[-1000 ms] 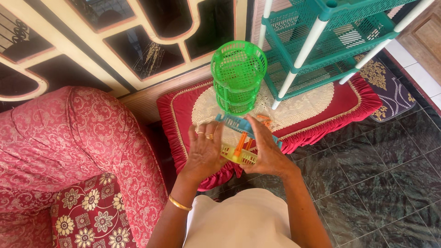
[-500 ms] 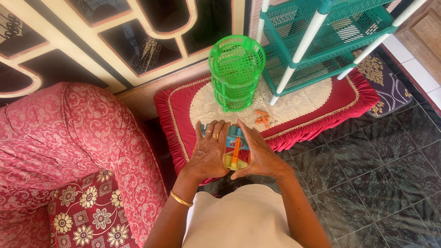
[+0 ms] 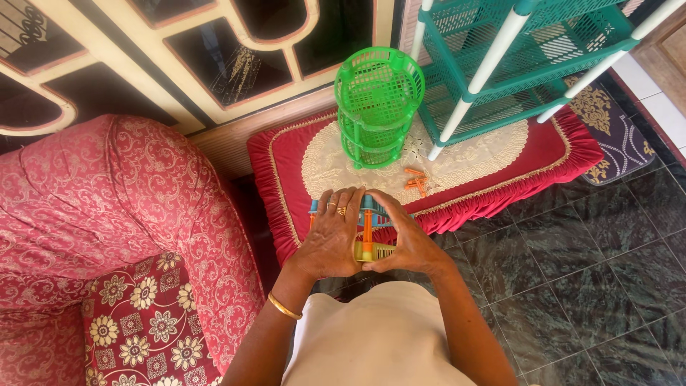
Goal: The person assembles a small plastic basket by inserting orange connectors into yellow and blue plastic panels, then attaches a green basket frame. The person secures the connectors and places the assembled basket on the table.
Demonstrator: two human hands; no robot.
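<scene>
While pressed in from either side, left hand (image 3: 332,239) and right hand (image 3: 404,243) clamped together on a small plastic rack (image 3: 368,246) of yellow mesh, orange post and blue bars, at the near edge of the red-covered worktop (image 3: 550,154), just above the lap; cannot tell whether resting on the frill or held free. Mostly hidden under the fingers, so hard to judge how well seated. Could go wrong through uneven squeezing: likely to tilt the orange post, spring a blue bar loose or crack the thin mesh. Could also slip from so close to the edge and drop onto the dark tiled floor (image 3: 572,286), with little worktop beneath to catch it. Just beyond the fingertips, a few loose orange pieces (image 3: 416,182) on the lace cloth (image 3: 486,154), easily swept off by a careless forward push. Further back, a green round basket stack (image 3: 377,107), upright and light-looking, prone to toppling if knocked. Beside it to the right, a teal shelf rack (image 3: 514,64) on white posts, taking up much of the worktop and leaving scant room. Off to the left, a pink patterned sofa (image 3: 107,207) with a floral cushion (image 3: 143,329), hemming in that elbow.
</scene>
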